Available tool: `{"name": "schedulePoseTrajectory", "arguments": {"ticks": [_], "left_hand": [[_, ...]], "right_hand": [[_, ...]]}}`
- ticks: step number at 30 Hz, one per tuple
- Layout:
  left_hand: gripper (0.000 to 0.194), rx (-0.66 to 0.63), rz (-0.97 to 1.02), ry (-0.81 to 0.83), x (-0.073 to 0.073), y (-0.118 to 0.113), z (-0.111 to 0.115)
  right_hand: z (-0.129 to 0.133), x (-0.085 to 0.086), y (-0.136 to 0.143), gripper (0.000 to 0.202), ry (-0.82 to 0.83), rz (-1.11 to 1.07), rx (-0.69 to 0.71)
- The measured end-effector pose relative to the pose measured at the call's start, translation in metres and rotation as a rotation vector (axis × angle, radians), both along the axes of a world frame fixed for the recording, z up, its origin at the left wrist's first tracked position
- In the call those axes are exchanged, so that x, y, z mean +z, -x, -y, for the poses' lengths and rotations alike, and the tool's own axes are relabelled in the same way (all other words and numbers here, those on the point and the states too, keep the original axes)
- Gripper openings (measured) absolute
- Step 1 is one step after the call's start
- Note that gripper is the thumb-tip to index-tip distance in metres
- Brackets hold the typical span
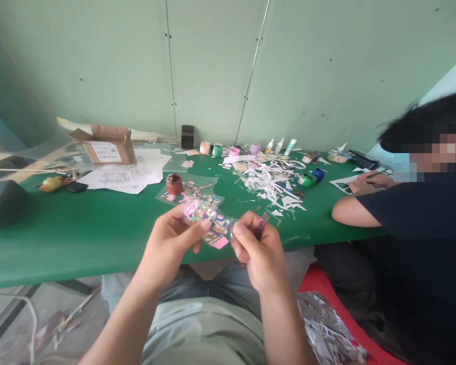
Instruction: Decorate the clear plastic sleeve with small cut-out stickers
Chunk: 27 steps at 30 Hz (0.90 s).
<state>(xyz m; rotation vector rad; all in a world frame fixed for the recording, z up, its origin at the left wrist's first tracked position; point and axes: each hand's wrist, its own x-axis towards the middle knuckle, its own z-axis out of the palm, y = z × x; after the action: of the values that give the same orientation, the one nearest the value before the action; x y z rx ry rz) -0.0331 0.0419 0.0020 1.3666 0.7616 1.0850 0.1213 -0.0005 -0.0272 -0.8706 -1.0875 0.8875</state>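
Note:
A clear plastic piece covered in small colourful bits (213, 223), pink at both ends, is held above the front edge of the green table. My left hand (175, 233) grips its left side, with the thumb lying over the bits. At its right end, my right hand (256, 241) pinches the clear edge between thumb and fingers. A small pinkish tool (262, 223) also rests in the fingers of my right hand. Just behind my left hand, an open jar of reddish-brown paint (174, 184) stands on a clear sheet with colourful scraps (197, 191).
White paper scraps (273, 180) lie at centre right, with paint jars (217, 149) and glue bottles (269, 146) behind. An open cardboard box (108, 149) stands on papers at left. A person (421, 213) works at right, beside a red-rimmed scrap container (329, 289).

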Motion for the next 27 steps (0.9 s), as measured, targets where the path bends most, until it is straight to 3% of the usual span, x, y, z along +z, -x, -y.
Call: {"name": "schedulePoseTrajectory", "arguments": {"ticks": [3, 6, 8, 11, 14, 16, 20, 27], "left_hand": [[0.036, -0.116, -0.017, 0.098, -0.007, -0.004, 0.008], [0.045, -0.345, -0.160, 0.069, -0.009, -0.006, 0.018], [0.045, -0.402, -0.170, 0.059, -0.008, -0.007, 0.021], [0.045, -0.303, -0.137, 0.114, -0.006, -0.010, 0.022], [0.044, -0.224, -0.086, 0.163, -0.006, -0.013, 0.020], [0.044, -0.244, -0.048, 0.168, -0.006, -0.015, 0.020], [0.044, -0.272, -0.007, 0.151, -0.007, -0.016, 0.021], [0.044, -0.254, 0.004, 0.129, -0.006, -0.018, 0.022]], "right_hand": [[0.002, 0.000, 0.005, 0.042, 0.018, -0.001, 0.031], [0.004, 0.001, 0.009, 0.045, 0.020, 0.028, -0.016], [0.004, 0.000, 0.011, 0.044, -0.025, 0.056, -0.055], [0.002, -0.003, 0.010, 0.040, -0.178, 0.197, -0.231], [-0.002, -0.004, 0.008, 0.036, -0.306, 0.531, -0.516], [-0.004, -0.005, 0.008, 0.035, -0.331, 0.734, -0.615], [-0.007, -0.006, 0.009, 0.033, -0.390, 0.906, -0.639], [-0.010, -0.008, 0.011, 0.035, -0.383, 0.949, -0.667]]}}
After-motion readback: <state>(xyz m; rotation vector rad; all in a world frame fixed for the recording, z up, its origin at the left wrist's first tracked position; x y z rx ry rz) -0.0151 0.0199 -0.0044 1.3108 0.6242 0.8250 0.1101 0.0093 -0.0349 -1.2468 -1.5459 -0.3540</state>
